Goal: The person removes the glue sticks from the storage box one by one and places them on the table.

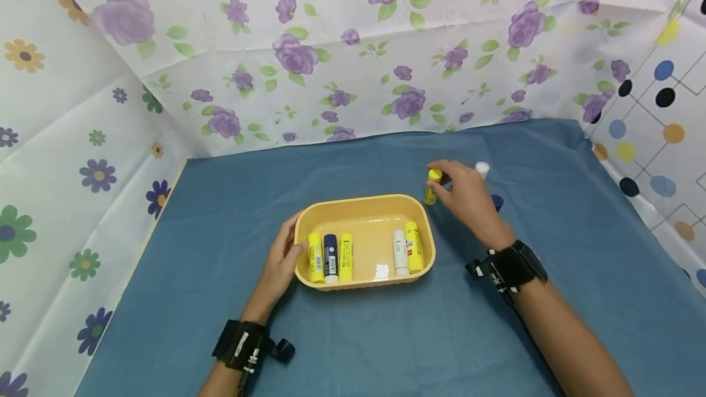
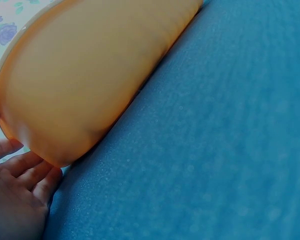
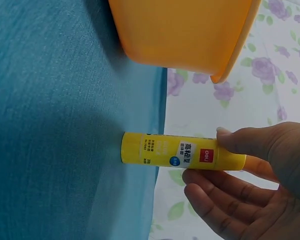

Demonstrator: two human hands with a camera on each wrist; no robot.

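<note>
My right hand (image 1: 466, 195) pinches a yellow glue stick (image 1: 431, 187) near its top, between thumb and fingers, just off the far right corner of a yellow plastic tray (image 1: 364, 206). In the right wrist view the glue stick (image 3: 185, 151) stands upright, its lower end close to the blue cloth. My left hand (image 1: 278, 265) grips the tray's left end, thumb over the rim and fingers along the outside wall. In the tray's left part lie a yellow glue stick (image 1: 315, 257), a dark blue one (image 1: 331, 256) and another yellow one (image 1: 345, 256). A white one (image 1: 400, 253) and a yellow one (image 1: 413, 247) lie at the right.
Behind my right hand a white-topped item (image 1: 482, 169) and a dark blue item (image 1: 497, 202) are partly hidden on the blue cloth (image 1: 386, 342). Flowered sheets (image 1: 331, 48) rise at the back and left, a dotted sheet (image 1: 662, 158) at the right.
</note>
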